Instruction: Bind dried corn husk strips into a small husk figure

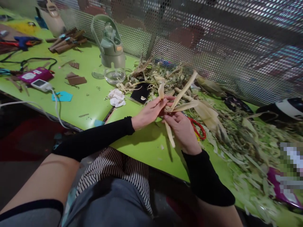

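Note:
Both my hands meet over the green table (144, 148), working a small bundle of pale dried husk strips (182, 101). My left hand (150, 113) pinches the strips from the left, fingers closed on them. My right hand (183, 131) grips the same bundle from below, fingers curled, with one strip hanging down past it. Long husk leaves fan out up and to the right of the hands. Both arms wear black sleeves. A red ring-shaped object (200, 128) lies on the table just right of my right hand.
A heap of dried husks and scraps (236, 135) covers the table's right side. A green-lidded clear bottle (111, 50), a black phone (140, 92), crumpled white paper (116, 97), a pink case (35, 75) with a charger and brown strips (67, 42) lie leftward. Perforated metal mesh (213, 41) backs the table.

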`<action>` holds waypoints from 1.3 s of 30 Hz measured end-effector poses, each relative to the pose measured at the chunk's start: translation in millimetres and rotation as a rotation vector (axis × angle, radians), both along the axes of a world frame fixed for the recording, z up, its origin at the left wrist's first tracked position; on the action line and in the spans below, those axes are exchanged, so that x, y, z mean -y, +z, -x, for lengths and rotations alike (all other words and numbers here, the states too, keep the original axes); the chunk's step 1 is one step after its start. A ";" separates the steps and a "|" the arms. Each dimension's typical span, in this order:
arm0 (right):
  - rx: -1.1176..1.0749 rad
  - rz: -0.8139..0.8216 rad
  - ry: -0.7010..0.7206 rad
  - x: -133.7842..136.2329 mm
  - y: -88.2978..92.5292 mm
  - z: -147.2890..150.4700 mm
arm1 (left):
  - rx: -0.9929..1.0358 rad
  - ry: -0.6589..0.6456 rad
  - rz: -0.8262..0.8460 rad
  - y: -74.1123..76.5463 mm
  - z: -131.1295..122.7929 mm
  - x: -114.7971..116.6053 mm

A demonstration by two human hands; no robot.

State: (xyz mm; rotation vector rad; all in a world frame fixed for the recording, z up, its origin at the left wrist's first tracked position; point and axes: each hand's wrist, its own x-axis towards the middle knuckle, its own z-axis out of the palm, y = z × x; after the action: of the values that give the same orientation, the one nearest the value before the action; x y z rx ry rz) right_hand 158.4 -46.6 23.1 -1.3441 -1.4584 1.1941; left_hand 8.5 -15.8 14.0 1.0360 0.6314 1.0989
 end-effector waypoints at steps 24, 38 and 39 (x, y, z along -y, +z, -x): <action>-0.232 -0.164 -0.024 -5.1 -12.2 2.7 | -0.337 -0.001 -0.232 6.8 15.8 0.8; -0.259 -0.035 -0.126 -8.1 -8.7 -1.1 | -0.251 -0.067 0.006 17.5 14.8 1.4; -0.255 -0.034 -0.133 -9.4 -8.9 -2.5 | -0.272 -0.070 0.005 17.7 16.1 0.0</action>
State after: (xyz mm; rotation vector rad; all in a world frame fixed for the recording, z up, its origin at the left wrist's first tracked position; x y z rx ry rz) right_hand 160.8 -37.2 14.2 -1.1975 -1.1858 1.2003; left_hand -7.6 -15.8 31.7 1.2057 0.8079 0.9026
